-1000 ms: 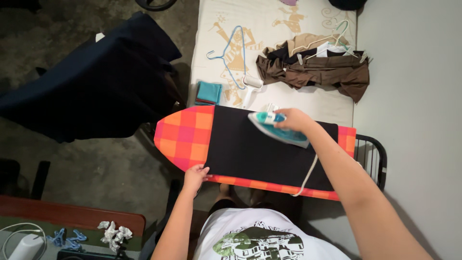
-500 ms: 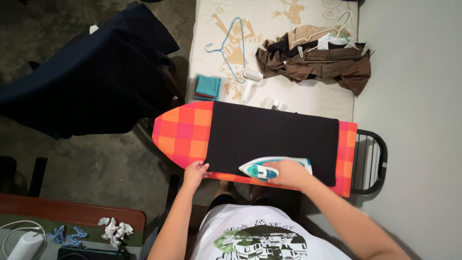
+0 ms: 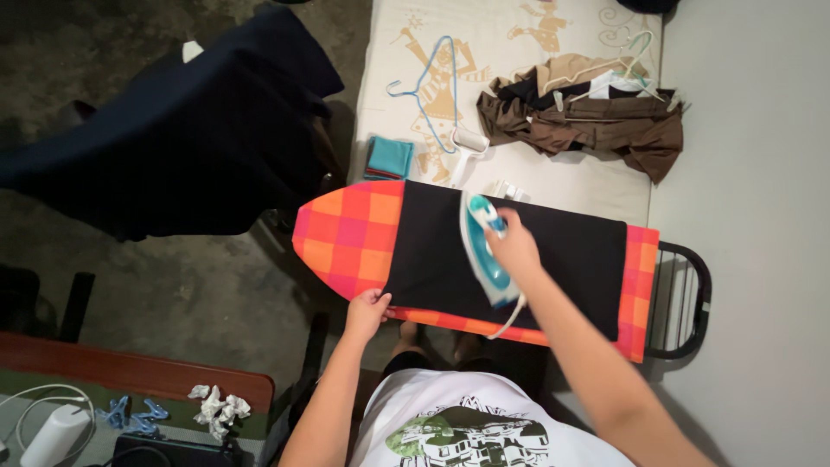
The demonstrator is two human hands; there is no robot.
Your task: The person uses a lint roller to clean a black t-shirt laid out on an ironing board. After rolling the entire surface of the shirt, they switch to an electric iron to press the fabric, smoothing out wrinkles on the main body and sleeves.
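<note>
The iron (image 3: 485,251) is being held flat on the black cloth (image 3: 553,259) near the middle of the ironing board (image 3: 346,233), its long axis lying across the board with the tip pointing to the far edge, and it is being gripped by the handle in the closed right hand (image 3: 515,248). The cloth's near left corner is being pinched against the board's near edge by the left hand (image 3: 367,312). Bare cloth is being left open on both sides of the iron, more of it toward the right end.
</note>
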